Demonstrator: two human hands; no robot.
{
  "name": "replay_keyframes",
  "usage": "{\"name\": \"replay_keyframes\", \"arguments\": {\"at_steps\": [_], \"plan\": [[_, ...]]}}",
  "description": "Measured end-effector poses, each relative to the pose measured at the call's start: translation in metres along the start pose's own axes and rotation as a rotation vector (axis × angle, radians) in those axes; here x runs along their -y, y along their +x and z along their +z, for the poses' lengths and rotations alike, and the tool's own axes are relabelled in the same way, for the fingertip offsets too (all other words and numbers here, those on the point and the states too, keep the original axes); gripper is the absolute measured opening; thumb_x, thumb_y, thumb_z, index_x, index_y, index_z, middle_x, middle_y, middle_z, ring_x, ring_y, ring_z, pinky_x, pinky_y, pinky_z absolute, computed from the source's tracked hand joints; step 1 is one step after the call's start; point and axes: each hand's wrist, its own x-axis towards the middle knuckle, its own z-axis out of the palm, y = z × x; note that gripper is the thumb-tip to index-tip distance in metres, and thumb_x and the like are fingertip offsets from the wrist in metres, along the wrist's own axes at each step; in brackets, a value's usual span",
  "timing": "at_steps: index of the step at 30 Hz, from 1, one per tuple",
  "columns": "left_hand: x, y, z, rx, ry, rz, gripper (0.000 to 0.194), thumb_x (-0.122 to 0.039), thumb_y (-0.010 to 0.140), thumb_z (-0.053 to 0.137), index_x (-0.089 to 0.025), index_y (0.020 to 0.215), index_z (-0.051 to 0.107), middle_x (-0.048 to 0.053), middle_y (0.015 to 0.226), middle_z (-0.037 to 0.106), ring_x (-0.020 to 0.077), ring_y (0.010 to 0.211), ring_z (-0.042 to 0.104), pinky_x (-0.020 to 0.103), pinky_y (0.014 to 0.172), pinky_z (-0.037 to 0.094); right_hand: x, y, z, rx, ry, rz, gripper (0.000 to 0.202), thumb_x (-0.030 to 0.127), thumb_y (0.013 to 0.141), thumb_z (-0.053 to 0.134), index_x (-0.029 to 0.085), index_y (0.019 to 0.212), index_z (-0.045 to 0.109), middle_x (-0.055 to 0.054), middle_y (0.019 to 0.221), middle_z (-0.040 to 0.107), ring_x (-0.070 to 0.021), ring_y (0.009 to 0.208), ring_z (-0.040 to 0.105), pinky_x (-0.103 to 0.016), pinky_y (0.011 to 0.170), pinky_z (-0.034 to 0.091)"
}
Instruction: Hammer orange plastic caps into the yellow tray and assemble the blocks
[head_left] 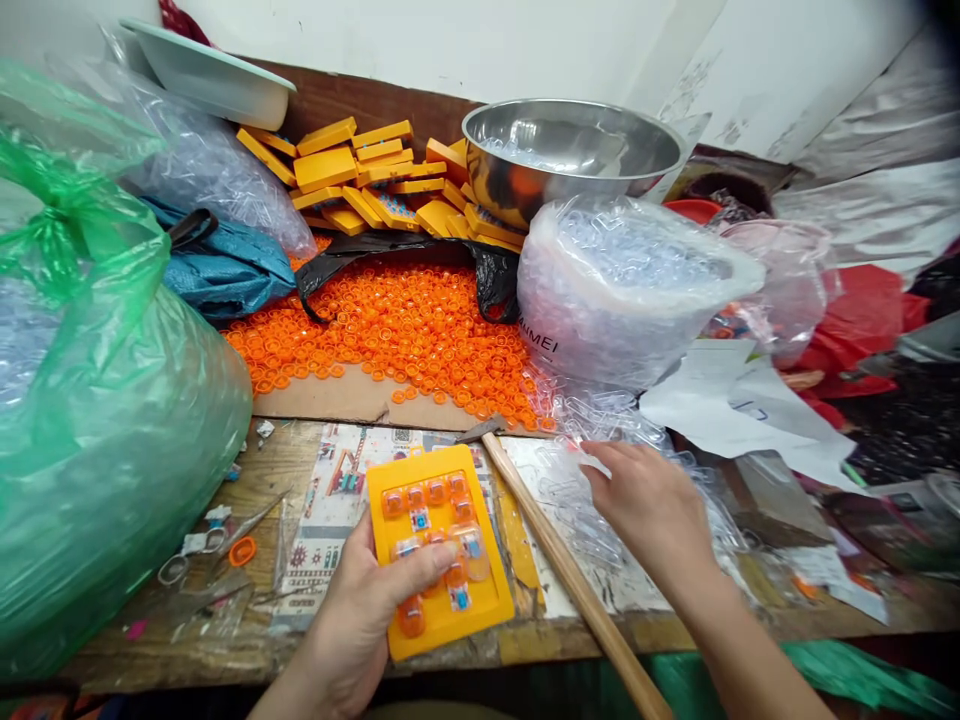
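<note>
Two hands are seen from the head camera over a cluttered wooden table (pixel 225 640). A flat yellow plastic tray (pixel 437 548), rectangular with rounded corners, is held at the table's near edge by the left hand (pixel 360 625), its thumb pressed across the tray's face. Small glossy orange caps (pixel 437 491) are seated in the tray's rows. The right hand (pixel 649 505) is stretched forward, palm down, fingers loosely spread and resting on a heap of clear plastic pieces (pixel 592 500); nothing is seen gripped. A wooden-handled hammer (pixel 559 555) lies between the hands. Loose orange caps (pixel 390 330) are piled behind.
</note>
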Motion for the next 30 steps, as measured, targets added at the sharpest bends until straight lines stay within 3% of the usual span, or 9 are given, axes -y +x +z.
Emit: {"name": "replay_keyframes", "arguments": {"at_steps": [2, 6, 11, 15, 20, 24, 27, 30], "plan": [[0.001, -0.003, -0.002, 0.029, -0.008, -0.054, 0.072, -0.023, 0.060, 0.087, -0.016, 0.124, 0.054, 0.015, 0.106, 0.075, 0.0343, 0.092, 0.072, 0.047, 0.081, 0.059, -0.008, 0.013, 0.005, 0.065, -0.177, -0.041, 0.020, 0.005, 0.079, 0.056, 0.014, 0.087, 0.072, -0.011, 0.079, 0.070, -0.0300, 0.089, 0.064, -0.049, 0.081, 0.047], [0.006, -0.005, -0.006, 0.104, -0.058, -0.119, 0.076, -0.024, 0.065, 0.085, -0.017, 0.132, 0.050, 0.017, 0.111, 0.073, 0.0353, 0.097, 0.071, 0.047, 0.086, 0.057, -0.012, 0.021, 0.015, 0.130, -0.372, -0.105, 0.012, 0.026, 0.091, 0.060, 0.016, 0.098, 0.065, -0.002, 0.090, 0.066, -0.0175, 0.088, 0.063, -0.040, 0.083, 0.050], [0.011, -0.003, -0.011, 0.130, -0.133, -0.127, 0.072, -0.024, 0.075, 0.078, -0.016, 0.138, 0.044, 0.018, 0.116, 0.070, 0.0341, 0.100, 0.070, 0.047, 0.089, 0.056, -0.017, 0.022, 0.016, 0.122, -0.360, -0.164, 0.010, 0.022, 0.091, 0.060, 0.016, 0.097, 0.066, -0.001, 0.087, 0.065, -0.0177, 0.087, 0.062, -0.039, 0.081, 0.051], [0.012, -0.002, -0.013, 0.107, -0.177, -0.152, 0.065, -0.027, 0.079, 0.074, -0.017, 0.137, 0.047, 0.015, 0.111, 0.073, 0.0320, 0.101, 0.070, 0.045, 0.090, 0.056, -0.018, 0.020, 0.014, -0.007, -0.179, -0.217, 0.026, 0.013, 0.089, 0.049, 0.015, 0.105, 0.069, -0.010, 0.092, 0.065, -0.0239, 0.086, 0.062, -0.040, 0.077, 0.049], [0.012, 0.001, -0.012, 0.109, -0.239, -0.202, 0.053, -0.035, 0.087, 0.063, -0.014, 0.135, 0.051, 0.015, 0.113, 0.072, 0.0321, 0.106, 0.068, 0.046, 0.094, 0.053, 0.014, -0.001, 0.000, -0.112, 0.122, -0.323, 0.032, 0.025, 0.093, 0.040, 0.016, 0.106, 0.069, -0.014, 0.102, 0.062, -0.0232, 0.094, 0.064, -0.036, 0.080, 0.052], [0.013, 0.003, -0.011, 0.094, -0.226, -0.197, 0.055, -0.035, 0.088, 0.063, -0.015, 0.137, 0.048, 0.014, 0.120, 0.069, 0.0316, 0.110, 0.066, 0.046, 0.099, 0.050, 0.056, -0.038, -0.015, 0.088, 0.479, -0.368, 0.030, 0.028, 0.094, 0.052, 0.025, 0.123, 0.060, -0.001, 0.084, 0.069, -0.0145, 0.076, 0.068, -0.023, 0.068, 0.055], [0.014, 0.001, -0.009, 0.091, -0.211, -0.143, 0.052, -0.032, 0.088, 0.064, -0.016, 0.135, 0.051, 0.011, 0.124, 0.068, 0.0287, 0.116, 0.062, 0.042, 0.105, 0.045, 0.077, -0.056, -0.017, 0.185, 0.745, -0.301, 0.023, 0.022, 0.085, 0.067, 0.025, 0.107, 0.066, 0.001, 0.076, 0.071, -0.0137, 0.065, 0.068, -0.021, 0.061, 0.055], [0.015, -0.002, -0.008, 0.096, -0.177, -0.088, 0.049, -0.037, 0.087, 0.065, -0.016, 0.131, 0.055, 0.011, 0.125, 0.067, 0.0284, 0.121, 0.059, 0.041, 0.108, 0.041, 0.086, -0.059, -0.012, 0.166, 0.751, -0.437, 0.012, 0.014, 0.084, 0.067, 0.022, 0.091, 0.070, -0.001, 0.076, 0.071, -0.0140, 0.070, 0.066, -0.023, 0.064, 0.054]]}}
